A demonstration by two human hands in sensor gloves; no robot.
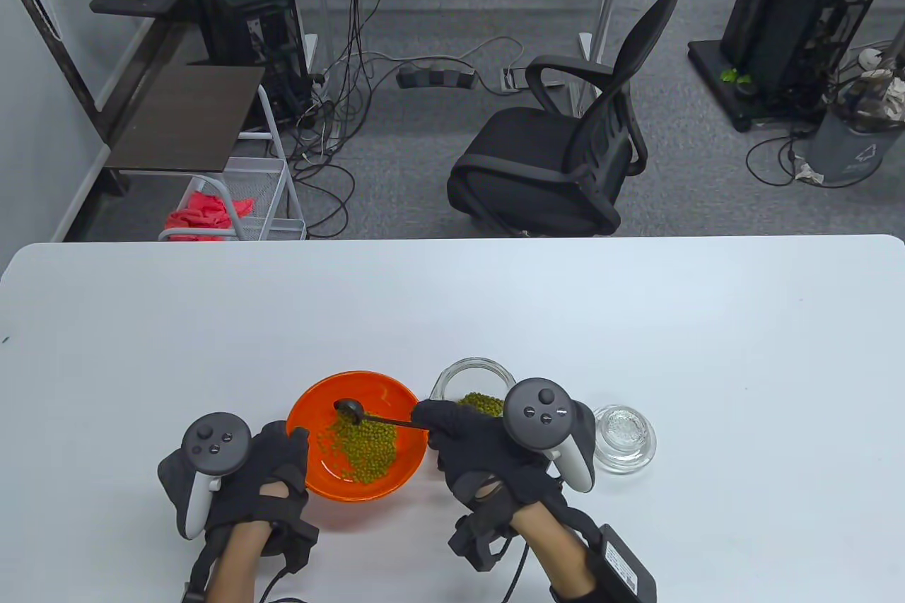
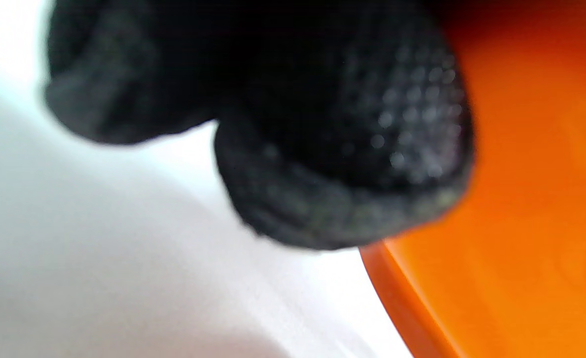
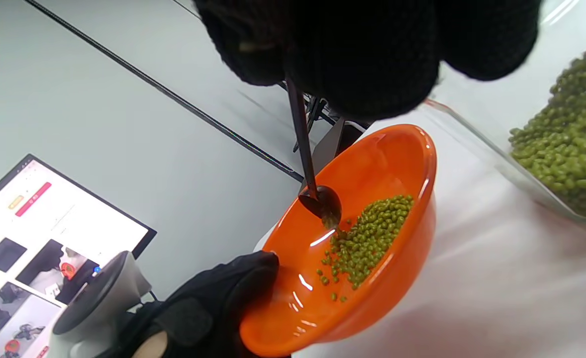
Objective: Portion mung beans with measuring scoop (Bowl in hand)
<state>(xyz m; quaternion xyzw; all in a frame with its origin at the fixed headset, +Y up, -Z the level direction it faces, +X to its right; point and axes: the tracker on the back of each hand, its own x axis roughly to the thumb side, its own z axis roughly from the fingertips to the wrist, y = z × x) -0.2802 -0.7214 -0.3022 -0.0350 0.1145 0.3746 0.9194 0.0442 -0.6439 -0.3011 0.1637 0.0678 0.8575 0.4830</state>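
White desk [image 1: 636,320]. Your left hand [image 1: 265,472] grips orange bowl [image 1: 396,472] rim, tilted; glossy, likely slippery. Your right hand [image 1: 481,440] pinches thin scoop [image 1: 351,411] handle, tipping mung beans [image 1: 360,447] into bowl.

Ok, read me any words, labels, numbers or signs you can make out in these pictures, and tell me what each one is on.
No text can be read.
Monitor screen: a red bar and small lines of print, too blurred to read.
Grey bin on the floor: a recycling-style triangle sign, no readable words.
Black box at the right wrist: a pale label, too small to read.
Orange bowl, measuring scoop, glass jar: no markings visible.
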